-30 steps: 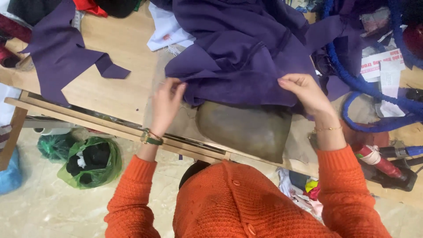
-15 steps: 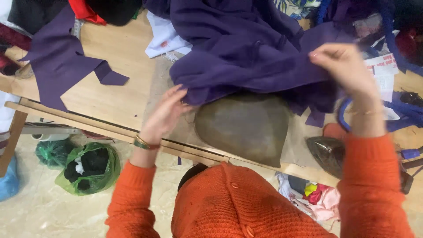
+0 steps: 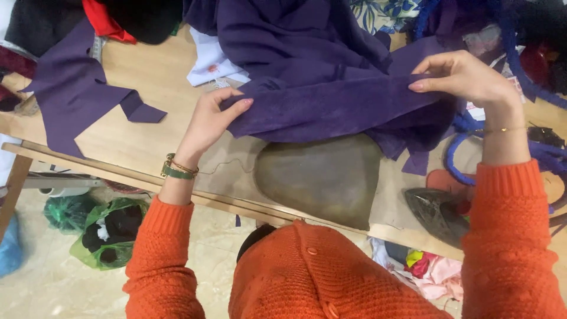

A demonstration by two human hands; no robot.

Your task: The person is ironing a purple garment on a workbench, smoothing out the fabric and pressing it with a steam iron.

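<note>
Above the desk (image 3: 147,142), purple cloth (image 3: 331,109) now pulled tighter, pinched between left hand (image 3: 209,121) and raised right hand (image 3: 466,77).

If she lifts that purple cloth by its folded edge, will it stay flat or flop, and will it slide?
The purple cloth will probably flop: it bunches in soft folds behind the edge stretched between her left hand and right hand. It looks fairly light, since fingertip pinches hold it taut. Its matte, fuzzy surface suggests it will drag rather than slide on the wooden table.

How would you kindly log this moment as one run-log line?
left hand: pinching purple cloth | right hand: pinching same fold, raised | cloth: stretched over grey pad | iron: resting on table
</note>
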